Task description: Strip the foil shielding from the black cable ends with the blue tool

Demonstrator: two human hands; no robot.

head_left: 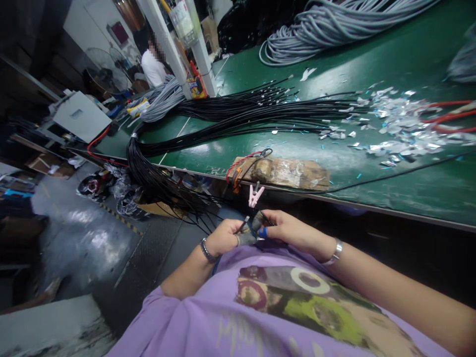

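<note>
Workshop floor (pixel 82 233) is showing grey and wet-looking at left of frame, with a green bench (pixel 390 54) running diagonally across the upper right. A person in a white shirt (pixel 152 67) is standing far back at upper left, near a fan (pixel 102 69).

- A black cable bundle (pixel 238 116) is lying across the bench mid-frame and hanging off its left edge toward the floor.
- A grey cable coil (pixel 334 25) is sitting at top centre, well apart from the hands.
- Foil scraps (pixel 401 119) are littering the bench at right.
- A cardboard pad (pixel 293 173) is sitting on the near bench edge, with a red wire (pixel 241 161) on it and a pink clip (pixel 255 196) hanging just below.

Left hand (pixel 223 237) and right hand (pixel 286 230) are meeting at lower centre, below the bench edge and over the purple shirt (pixel 208 317). Both sets of fingers are closing in a pinch on a thin black wire (pixel 246 224) held between them. A small grey-and-blue piece is sitting at the pinch, too small to identify.
</note>
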